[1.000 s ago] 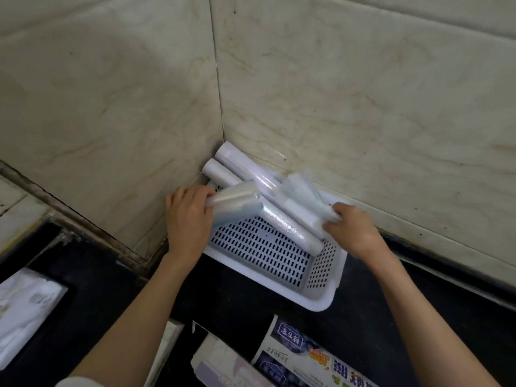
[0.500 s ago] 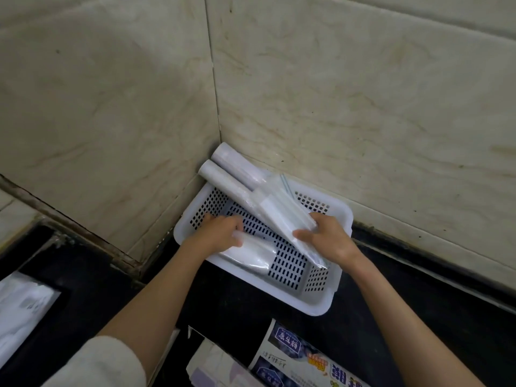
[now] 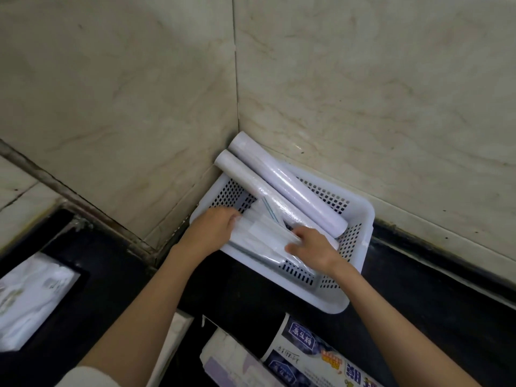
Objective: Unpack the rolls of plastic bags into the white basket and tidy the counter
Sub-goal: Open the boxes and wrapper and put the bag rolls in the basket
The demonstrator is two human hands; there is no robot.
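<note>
down front, a printed wrapper (image 3: 315, 361) bears unreadable blurred characters

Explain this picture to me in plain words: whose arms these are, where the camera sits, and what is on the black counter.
There is no machine here. The camera is worn on a person's head and looks down at their own bare arms. The left hand and right hand both press on clear plastic bag rolls lying in a white perforated basket pushed into the tiled corner. Two longer white rolls lean across the basket's back edge. On the black counter, near the bottom, lies printed packaging; a white bag sits at far left.
</note>
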